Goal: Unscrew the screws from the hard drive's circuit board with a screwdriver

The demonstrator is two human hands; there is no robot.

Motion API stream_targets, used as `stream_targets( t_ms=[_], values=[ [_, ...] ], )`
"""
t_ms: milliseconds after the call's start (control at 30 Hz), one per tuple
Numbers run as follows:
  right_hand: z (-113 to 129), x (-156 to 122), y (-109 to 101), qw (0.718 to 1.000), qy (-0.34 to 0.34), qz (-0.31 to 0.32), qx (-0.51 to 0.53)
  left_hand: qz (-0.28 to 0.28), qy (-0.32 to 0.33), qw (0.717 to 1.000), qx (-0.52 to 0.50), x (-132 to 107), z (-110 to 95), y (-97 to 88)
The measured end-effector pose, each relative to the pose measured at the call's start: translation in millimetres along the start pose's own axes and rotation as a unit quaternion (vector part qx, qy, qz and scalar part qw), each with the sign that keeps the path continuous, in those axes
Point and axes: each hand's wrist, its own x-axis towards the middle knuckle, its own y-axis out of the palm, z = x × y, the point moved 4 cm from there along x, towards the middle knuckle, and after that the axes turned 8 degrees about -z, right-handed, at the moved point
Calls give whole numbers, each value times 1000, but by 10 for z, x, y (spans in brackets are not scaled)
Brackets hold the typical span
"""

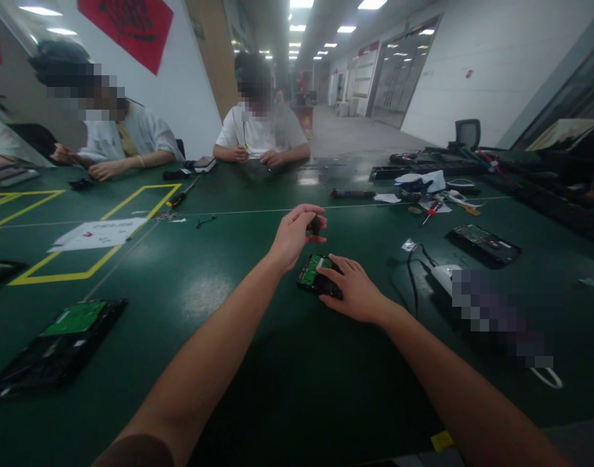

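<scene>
In front of me a hard drive point(307, 277) with a green circuit board lies on the dark green table. My right hand point(358, 290) holds it from the right, fingers over the top and the thumb along the near edge. Just above and beyond the drive, my left hand point(292, 237) is raised, with its fingers closed around a small dark piece point(315, 225). That piece is too small and partly covered for me to tell its kind.
Another green-boarded device point(76, 318) lies at left, near a paper sheet point(100, 233). At right are a hard drive point(484, 243), a cabled, partly blurred device point(445, 275), a red screwdriver point(433, 209) and a dark cylindrical tool point(353, 194). Two people sit across the table, handling small things.
</scene>
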Motion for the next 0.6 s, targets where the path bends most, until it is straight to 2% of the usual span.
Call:
stream_targets(
  t_ms=[200,367,500,600],
  values=[
    [7,-1,0,1000,3,-6,-1,12,5,1000,-10,21,38,13],
    [2,0,5,1000,3,-3,-1,42,32,998,39,11,44,18],
    [-3,-5,12,1000,-1,-6,3,35,58,993,96,21,22,-18],
    [-9,-7,22,1000,0,-7,4,64,59,991,104,-9,-7,13]
  ],
)
